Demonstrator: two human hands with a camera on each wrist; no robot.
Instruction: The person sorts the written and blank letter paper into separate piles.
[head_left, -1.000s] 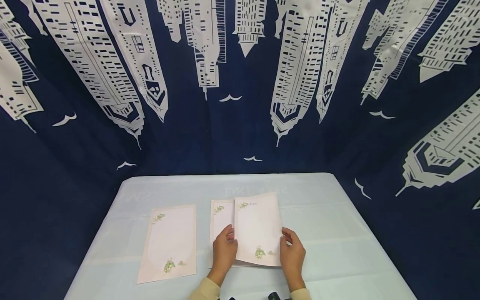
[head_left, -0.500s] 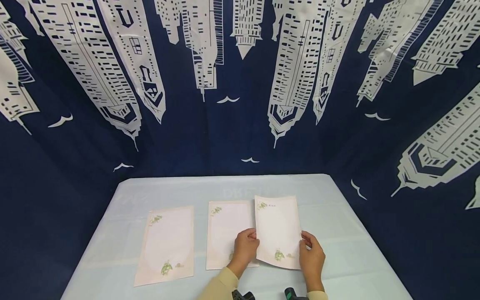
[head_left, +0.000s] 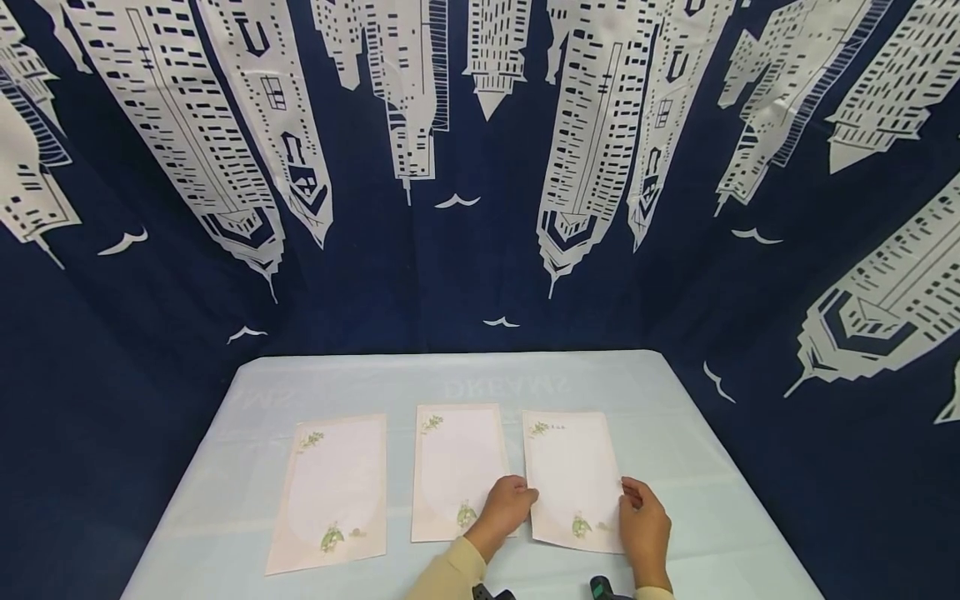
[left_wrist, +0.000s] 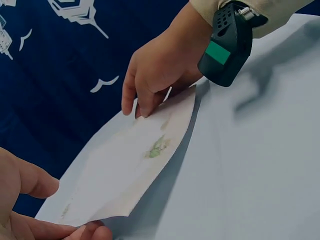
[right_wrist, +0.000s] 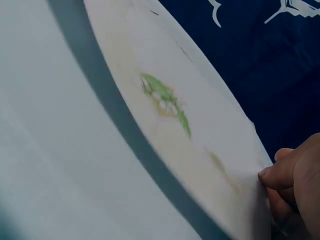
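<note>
A pale pink sheet of stationery paper (head_left: 572, 475), printed with green plant motifs, is tilted close over the table, its lower edge bowed and casting a shadow. My left hand (head_left: 510, 506) holds its left edge; in the left wrist view the fingers (left_wrist: 47, 231) lie under the paper and the thumb is above. My right hand (head_left: 643, 521) pinches the right edge between thumb and fingers, also seen up close in the right wrist view. Just left of it lies a matching middle sheet (head_left: 457, 467), partly covered by my left hand.
A third matching sheet (head_left: 333, 487) lies flat on the left of the white-covered table (head_left: 202, 500). Behind the table hangs a dark blue cloth (head_left: 375, 292) printed with white buildings and birds. Dark devices (left_wrist: 225, 47) are strapped at the wrists.
Both hands have carried the held sheet right, off the middle sheet, and lowered it toward the table. The middle sheet is now mostly uncovered. The left sheet stays in place.
</note>
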